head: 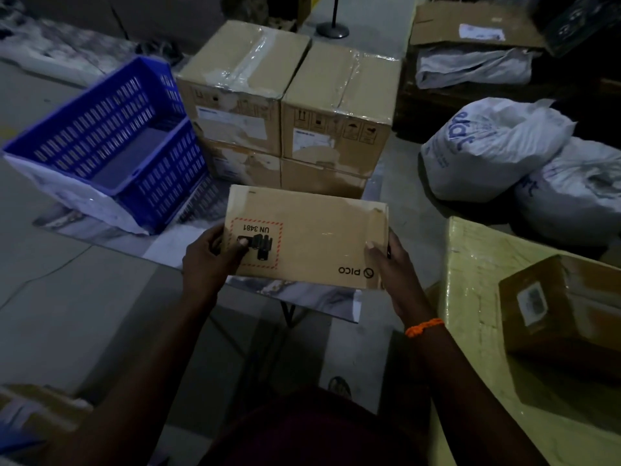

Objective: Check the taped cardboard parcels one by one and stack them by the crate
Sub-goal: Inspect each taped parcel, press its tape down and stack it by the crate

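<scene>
hidden: the fingers of the left hand point(210, 260) and right hand point(391, 264) lie under or behind the parcel point(312, 237), so only thumbs and hand backs show. The parcel covers part of the lower boxes of the stack point(289, 105).
cut off: a small box point(564, 314) at the right edge sits on a yellow-wrapped box point(470, 264). More cardboard shows at the lower left corner.
hard to make out: the light is dim and the labels on the stack are blurred. The parcel's print reads upside down: "UN 3481", "PICO".
parcel: held flat over the table's near edge, in front of the stack and right of the crate point(100, 136). Whether it touches the table cannot be told.
left hand: grips the parcel's left end, thumb pressed on the red-bordered label.
right hand: grips the right end, thumb on the top face. An orange band point(424, 327) circles the wrist.
table point(302, 290): covered by a marbled sheet. The blue crate is at its left end. The stack, two wide and two high and taped on top, stands just beside the crate at the far edge.
room: grey floor. Two white sacks point(487, 146) lie right of the table, an open carton point(470, 25) lies far right, and a black stand base point(332, 28) is behind the stack.
</scene>
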